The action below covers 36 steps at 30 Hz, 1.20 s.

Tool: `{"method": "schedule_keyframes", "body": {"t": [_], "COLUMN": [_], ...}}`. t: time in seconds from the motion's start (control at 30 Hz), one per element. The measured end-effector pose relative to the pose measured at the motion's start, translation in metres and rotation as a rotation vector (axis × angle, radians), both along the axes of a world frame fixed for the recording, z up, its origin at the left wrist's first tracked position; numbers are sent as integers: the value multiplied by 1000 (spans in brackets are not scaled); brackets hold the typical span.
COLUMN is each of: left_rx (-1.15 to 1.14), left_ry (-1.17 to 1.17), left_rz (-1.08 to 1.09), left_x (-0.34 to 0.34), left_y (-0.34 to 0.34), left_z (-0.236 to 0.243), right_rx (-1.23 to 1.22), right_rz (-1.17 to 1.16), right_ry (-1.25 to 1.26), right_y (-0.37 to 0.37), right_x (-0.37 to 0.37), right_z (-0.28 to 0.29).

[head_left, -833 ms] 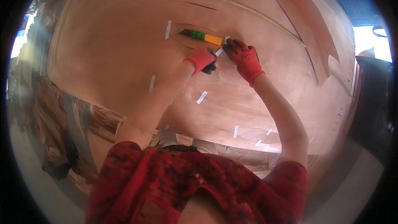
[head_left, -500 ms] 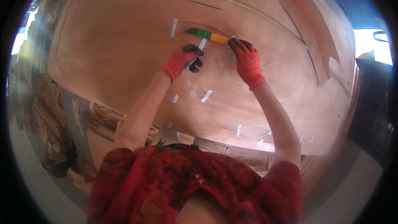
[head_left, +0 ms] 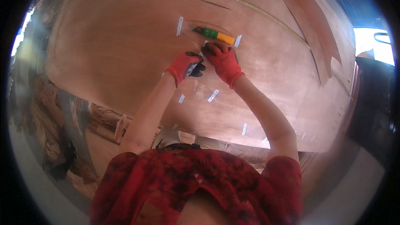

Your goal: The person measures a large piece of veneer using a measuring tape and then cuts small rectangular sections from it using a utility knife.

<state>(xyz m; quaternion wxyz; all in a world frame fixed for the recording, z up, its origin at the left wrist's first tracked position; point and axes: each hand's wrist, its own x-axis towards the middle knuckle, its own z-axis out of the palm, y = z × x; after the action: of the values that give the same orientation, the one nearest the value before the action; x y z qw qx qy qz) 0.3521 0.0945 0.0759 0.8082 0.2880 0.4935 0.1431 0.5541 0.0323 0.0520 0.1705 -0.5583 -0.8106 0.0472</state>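
A wide reddish-brown wood veneer sheet lies in front of me. My left hand, in a red glove with dark fingertips, is closed on a strip of white perforated tape. The upper end of that strip reaches my right hand, gloved alike, whose fingers pinch together at it. Just beyond my hands rests a knife with a dark blade and a green and yellow handle. Short tape pieces stick to the sheet on both sides of the knife, one at the left and another at the right.
Nearer me, more tape pieces dot the sheet. A dark slit shows beyond the knife. A loose veneer strip lies at the far right, and a thin pale strip crosses the back. Crumpled veneer scraps are heaped at the left.
My right hand has moved left from the tape piece beside the knife's handle to the strip held in my left hand. That piece now shows on the sheet.
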Motion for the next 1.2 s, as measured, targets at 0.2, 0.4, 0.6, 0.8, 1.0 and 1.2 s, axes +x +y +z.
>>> {"method": "schedule_keyframes", "body": {"t": [0.2,0.4,0.6,0.8,1.0,1.2], "left_rx": [293,276,275,229,140,131], "left_ry": [405,181,69,-18,-28,-18], "left_rz": [-391,-50,53,19,3,-6], "left_x": [-28,-52,-22,21,64,70], "left_y": [32,38,47,69,91,95], "left_z": [24,36,37,19,-9,-17], "right_rx": [-32,120,-194,-381,-256,47], "right_rz": [-11,-291,-407,-552,-479,-222], "right_ry": [-54,19,-195,287,223,283], "right_y": [3,38,55,-29,-50,47], "right_x": [-3,6,7,54,82,56], "right_z": [1,21,27,63,67,47]}}
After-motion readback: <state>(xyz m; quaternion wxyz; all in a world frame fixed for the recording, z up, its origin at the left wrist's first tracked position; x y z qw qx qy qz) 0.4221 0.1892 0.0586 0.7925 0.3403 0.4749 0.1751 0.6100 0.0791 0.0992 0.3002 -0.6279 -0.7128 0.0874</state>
